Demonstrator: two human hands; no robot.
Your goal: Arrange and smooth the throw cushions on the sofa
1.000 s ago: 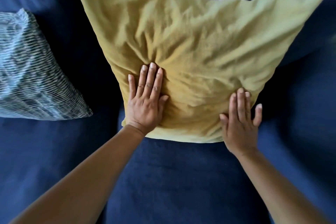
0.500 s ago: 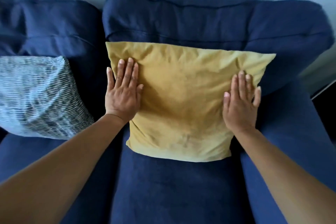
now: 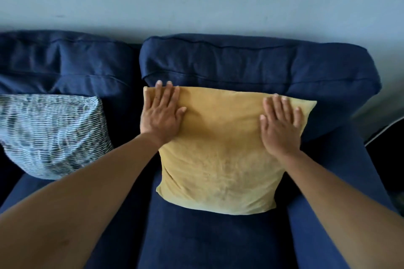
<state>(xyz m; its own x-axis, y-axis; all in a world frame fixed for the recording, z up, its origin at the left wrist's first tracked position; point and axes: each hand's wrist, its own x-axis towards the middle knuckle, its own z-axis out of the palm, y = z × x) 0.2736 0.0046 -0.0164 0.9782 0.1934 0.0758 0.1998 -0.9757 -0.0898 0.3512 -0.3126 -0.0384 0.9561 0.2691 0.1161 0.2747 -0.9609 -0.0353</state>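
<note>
Hands flat, yellow cushion upright

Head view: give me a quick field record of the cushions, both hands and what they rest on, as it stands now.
yellow cushion: square mustard-yellow fabric throw cushion, propped against the navy blue sofa back cushion, face mostly smooth
left hand: left hand flat on the upper left corner, fingers reaching its top edge
right hand: right hand flat near the upper right corner
grip: neither hand grasps; palms pressing open
second cushion: blue-and-white striped fabric throw cushion, to the left, untouched
seat: navy blue sofa seat
</note>
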